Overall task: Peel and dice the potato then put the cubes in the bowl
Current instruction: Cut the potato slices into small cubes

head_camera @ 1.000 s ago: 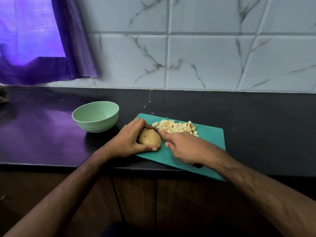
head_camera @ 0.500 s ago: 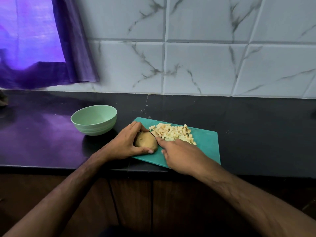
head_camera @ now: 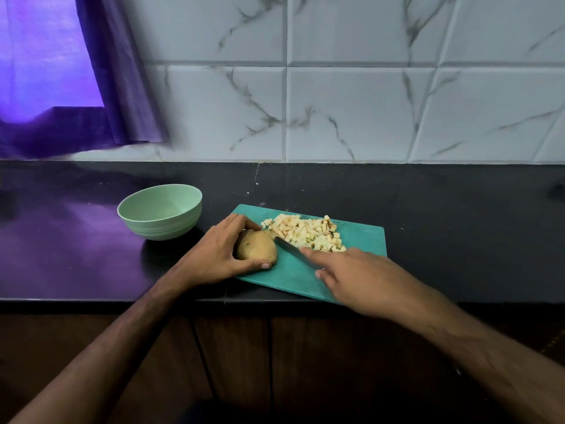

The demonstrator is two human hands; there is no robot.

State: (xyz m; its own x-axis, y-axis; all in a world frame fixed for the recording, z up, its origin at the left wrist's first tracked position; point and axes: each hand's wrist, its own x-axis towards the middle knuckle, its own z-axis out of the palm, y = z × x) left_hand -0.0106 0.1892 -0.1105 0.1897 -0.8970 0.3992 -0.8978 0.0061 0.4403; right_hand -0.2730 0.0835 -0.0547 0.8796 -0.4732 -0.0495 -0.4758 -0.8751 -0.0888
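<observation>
Potato [head_camera: 256,248] sits on the board [head_camera: 360,240], gripped by left hand [head_camera: 218,254]; right hand [head_camera: 354,276] clasps knife [head_camera: 289,247] beside cubes [head_camera: 308,232]; bowl [head_camera: 160,211] stands left.

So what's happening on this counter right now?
A person is dicing potatoes on a green cutting board. The left hand grips a whole potato, skin on, while the right hand holds a knife beside it. A pile of cubes sits on the board; the bowl holds none.
</observation>
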